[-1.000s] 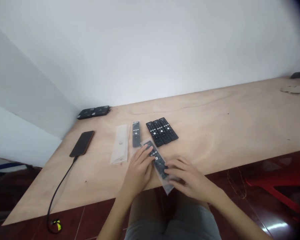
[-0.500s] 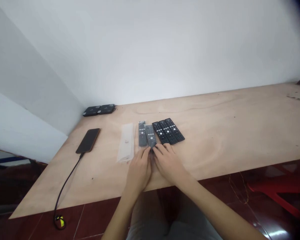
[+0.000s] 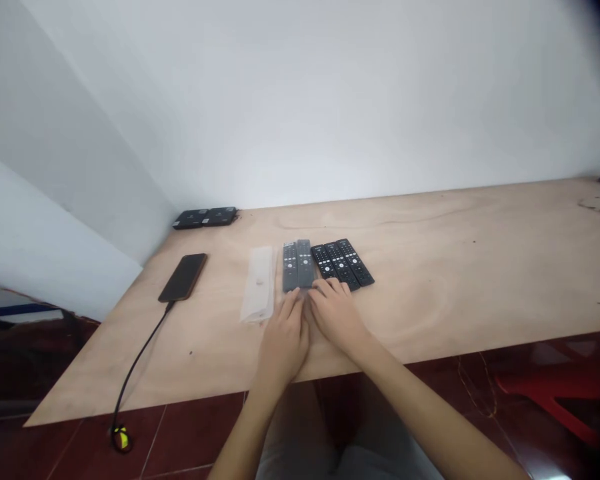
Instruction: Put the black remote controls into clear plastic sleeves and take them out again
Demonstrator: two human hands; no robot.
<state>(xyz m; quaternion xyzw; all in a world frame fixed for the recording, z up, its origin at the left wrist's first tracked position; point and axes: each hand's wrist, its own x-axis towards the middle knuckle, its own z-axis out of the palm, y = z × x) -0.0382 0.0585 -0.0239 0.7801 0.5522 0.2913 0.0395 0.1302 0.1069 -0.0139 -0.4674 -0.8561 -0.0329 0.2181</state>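
Two black remote controls in clear plastic sleeves lie side by side in front of me, a left one (image 3: 289, 263) and a right one (image 3: 305, 261). My left hand (image 3: 286, 331) has its bent fingertips at the near end of the sleeves. My right hand (image 3: 337, 310) pinches at the lower end of the right sleeved remote; its thumb is partly hidden. Three bare black remotes (image 3: 341, 263) fan out just beyond my right fingers, which cover part of their near ends. Left of the sleeved pair is a flat stack of clear plastic sleeves (image 3: 258, 283).
A phone (image 3: 183, 277) with a black cable (image 3: 139, 363) lies on the left of the wooden table (image 3: 455, 280). Two flat black boxes (image 3: 204, 218) stand against the wall. Beyond the near edge, a red stool (image 3: 545, 393) stands on the tiled floor.
The right sleeved remote has slid away from me and straightened, now lying flush beside the left one. Both hands stay at its near end. The view has shifted slightly.
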